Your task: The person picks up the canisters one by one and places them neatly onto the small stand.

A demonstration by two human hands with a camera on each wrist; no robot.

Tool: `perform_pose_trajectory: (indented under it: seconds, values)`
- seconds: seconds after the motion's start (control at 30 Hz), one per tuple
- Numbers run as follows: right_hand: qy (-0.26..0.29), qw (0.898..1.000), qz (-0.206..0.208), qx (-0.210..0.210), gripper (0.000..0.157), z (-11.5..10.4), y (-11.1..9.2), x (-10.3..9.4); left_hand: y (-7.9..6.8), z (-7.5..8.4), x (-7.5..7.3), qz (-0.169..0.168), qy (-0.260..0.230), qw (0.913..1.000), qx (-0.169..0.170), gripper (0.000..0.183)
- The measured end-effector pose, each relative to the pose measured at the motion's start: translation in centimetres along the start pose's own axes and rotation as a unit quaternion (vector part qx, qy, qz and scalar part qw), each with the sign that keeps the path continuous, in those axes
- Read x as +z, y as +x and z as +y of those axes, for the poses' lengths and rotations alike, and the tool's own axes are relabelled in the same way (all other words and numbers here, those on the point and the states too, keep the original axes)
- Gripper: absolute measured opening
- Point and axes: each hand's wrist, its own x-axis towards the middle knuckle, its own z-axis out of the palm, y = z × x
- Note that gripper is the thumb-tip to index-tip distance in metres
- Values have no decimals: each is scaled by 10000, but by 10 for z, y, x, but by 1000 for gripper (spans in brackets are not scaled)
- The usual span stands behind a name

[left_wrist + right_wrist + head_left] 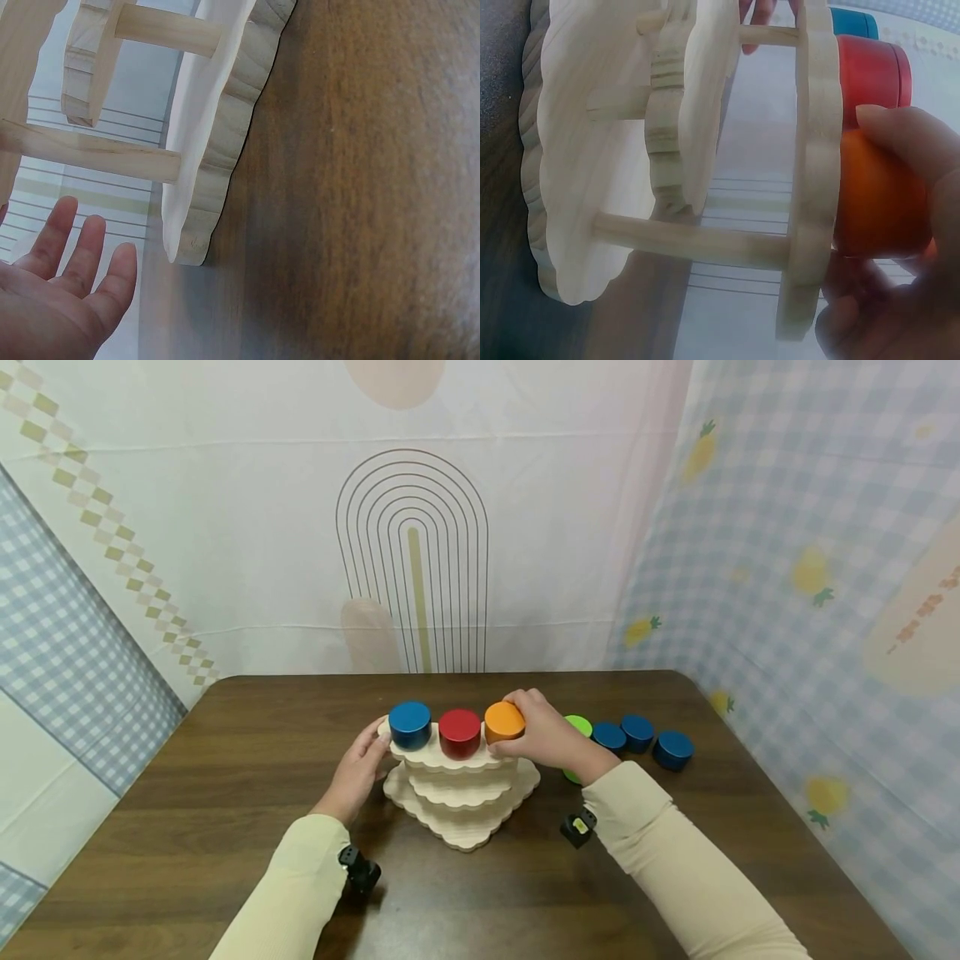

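A pale wooden tiered stand [461, 793] with scalloped edges stands on the table. On its top tier sit a blue cylinder [410, 725], a red cylinder [459, 733] and an orange cylinder [504, 722] in a row. My right hand [551, 732] grips the orange cylinder at the tier's right end; in the right wrist view its base meets the board, beside the red one. At the opposite end, my left hand [358, 772] holds the top tier's edge between thumb and forefinger. Its other fingers [82, 255] extend loosely beneath the tier, off the wood.
Right of the stand, partly behind my right hand, are green pieces [577, 724] and several blue cylinders [637, 733] on the brown table [285, 893]. A patterned cloth [540, 568] hangs behind the table and along its sides.
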Motion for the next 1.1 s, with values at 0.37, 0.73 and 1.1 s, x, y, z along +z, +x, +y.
perform_pose_trajectory:
  seconds: [0.37,0.73,1.1]
  values:
    - [-91,9998,-161,-16,70,-5,5,3,1,-1,1,13,-7,10000,-25,50]
    - [-128,9996,-248,20,72,-7,7,3,0,1,2,-5,-28,10000,-20,51]
    - [-595,9981,45,-182,85,-7,-1,3,2,-2,0,3,-3,10000,-72,52]
